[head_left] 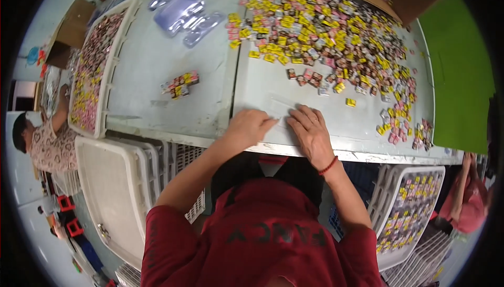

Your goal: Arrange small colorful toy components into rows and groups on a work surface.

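My left hand (249, 128) is closed at the front edge of the table, thumb and forefinger pinching the side of a clear plastic bag (282, 109). Across from it, my right hand (311, 129), with a red cord at the wrist, has its fingers bent together on the bag's other side. The bag is thin and see-through, so its outline is hard to make out. Beyond my hands spreads a large heap of small wrapped pieces (336, 35) in yellow, pink, brown and silver. A single yellow piece (350, 102) lies closest to my right hand.
To the left are a small cluster of wrapped pieces (180, 85), clear bluish plastic containers (186, 14) and a white tray (102, 113) of pieces. Stacked crates (107, 182) stand below the table at left, filled trays (412, 208) at right. Other people work on both sides.
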{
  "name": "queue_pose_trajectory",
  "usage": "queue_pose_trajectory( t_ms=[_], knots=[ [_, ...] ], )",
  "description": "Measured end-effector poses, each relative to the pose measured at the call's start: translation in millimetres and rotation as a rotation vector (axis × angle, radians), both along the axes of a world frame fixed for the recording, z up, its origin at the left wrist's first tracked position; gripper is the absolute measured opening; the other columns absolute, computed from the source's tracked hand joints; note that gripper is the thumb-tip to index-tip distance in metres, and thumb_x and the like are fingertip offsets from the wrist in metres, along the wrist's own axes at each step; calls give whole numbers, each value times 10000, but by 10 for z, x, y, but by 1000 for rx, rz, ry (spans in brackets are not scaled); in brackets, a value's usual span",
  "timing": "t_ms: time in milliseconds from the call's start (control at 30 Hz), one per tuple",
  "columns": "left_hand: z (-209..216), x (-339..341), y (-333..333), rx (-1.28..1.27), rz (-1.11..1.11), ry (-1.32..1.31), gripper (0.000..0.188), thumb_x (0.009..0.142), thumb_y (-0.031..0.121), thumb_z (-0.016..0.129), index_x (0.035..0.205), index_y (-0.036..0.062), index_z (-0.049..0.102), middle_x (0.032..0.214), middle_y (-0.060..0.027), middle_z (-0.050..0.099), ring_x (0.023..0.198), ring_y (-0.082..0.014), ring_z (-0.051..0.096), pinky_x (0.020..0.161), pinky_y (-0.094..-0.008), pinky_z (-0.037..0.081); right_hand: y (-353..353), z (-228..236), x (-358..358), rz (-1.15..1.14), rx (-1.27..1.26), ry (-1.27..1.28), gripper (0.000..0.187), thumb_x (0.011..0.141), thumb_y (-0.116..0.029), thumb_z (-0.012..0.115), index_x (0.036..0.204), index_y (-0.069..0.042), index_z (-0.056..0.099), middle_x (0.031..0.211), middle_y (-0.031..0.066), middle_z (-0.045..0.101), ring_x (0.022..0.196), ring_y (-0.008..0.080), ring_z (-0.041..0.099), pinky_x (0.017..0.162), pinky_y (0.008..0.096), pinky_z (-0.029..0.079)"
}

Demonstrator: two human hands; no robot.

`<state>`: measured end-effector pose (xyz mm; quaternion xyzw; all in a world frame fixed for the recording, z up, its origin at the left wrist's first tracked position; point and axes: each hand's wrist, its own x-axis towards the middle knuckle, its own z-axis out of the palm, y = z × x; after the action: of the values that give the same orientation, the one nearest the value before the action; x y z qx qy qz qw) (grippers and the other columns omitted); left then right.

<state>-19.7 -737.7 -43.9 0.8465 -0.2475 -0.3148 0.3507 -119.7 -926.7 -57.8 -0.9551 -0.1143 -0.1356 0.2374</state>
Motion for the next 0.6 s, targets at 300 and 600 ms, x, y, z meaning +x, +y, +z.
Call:
queue_pose_trajectory(
  t_ms=[300, 600],
  knots=[
    [-155, 638, -508, -296, -114, -691, 240, 812, 160, 695, 1011, 39, 639, 998, -126, 643, 928, -332, 599, 801, -387, 483, -550, -33, 250, -342, 60, -109, 278, 778, -19, 675, 1052, -55, 642, 1070, 106, 641, 1064, 318, 563, 922, 431, 435],
    [-289, 666, -699, -242, -234, -613, 309, 746, 156, 749, 1013, 58, 627, 1006, -105, 613, 977, -311, 568, 840, -378, 461, -532, -197, 499, -404, -131, -201, 305, 773, -130, 715, 1066, -78, 649, 1085, 62, 632, 1074, 273, 540, 975, 442, 361]
  ],
)
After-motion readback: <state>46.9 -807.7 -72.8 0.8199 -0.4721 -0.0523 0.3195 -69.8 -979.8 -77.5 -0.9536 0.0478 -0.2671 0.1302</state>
